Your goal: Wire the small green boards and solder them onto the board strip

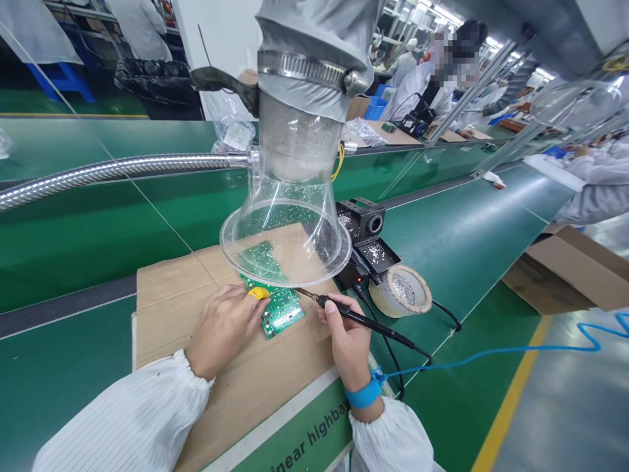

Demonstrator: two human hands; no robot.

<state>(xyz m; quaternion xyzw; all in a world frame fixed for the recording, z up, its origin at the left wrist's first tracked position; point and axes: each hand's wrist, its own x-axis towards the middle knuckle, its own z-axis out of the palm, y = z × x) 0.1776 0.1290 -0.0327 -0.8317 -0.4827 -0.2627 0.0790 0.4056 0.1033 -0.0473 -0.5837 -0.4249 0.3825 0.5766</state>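
Observation:
A green circuit board [284, 312] with small parts on it lies on a sheet of brown cardboard [289, 367]; its far portion shows through the transparent fume hood [240, 252]. My left hand [228, 324] grips the board at its left edge, a yellow finger cot on one digit and the other fingertips mostly hidden. In my right hand [348, 334] is a black soldering iron [366, 320], held like a pen. Its tip points left to the board, close under the hood's rim; whether it touches cannot be made out. A blue wrist strap [363, 394] circles my right wrist.
Right of the hood stand a black soldering station [361, 226] speckled with solder bits and a round pot [405, 292]. A flexible metal hose [122, 172] crosses at left. The strap's blue cord [491, 354] runs right, past a cardboard box [574, 269]. Co-workers sit farther back.

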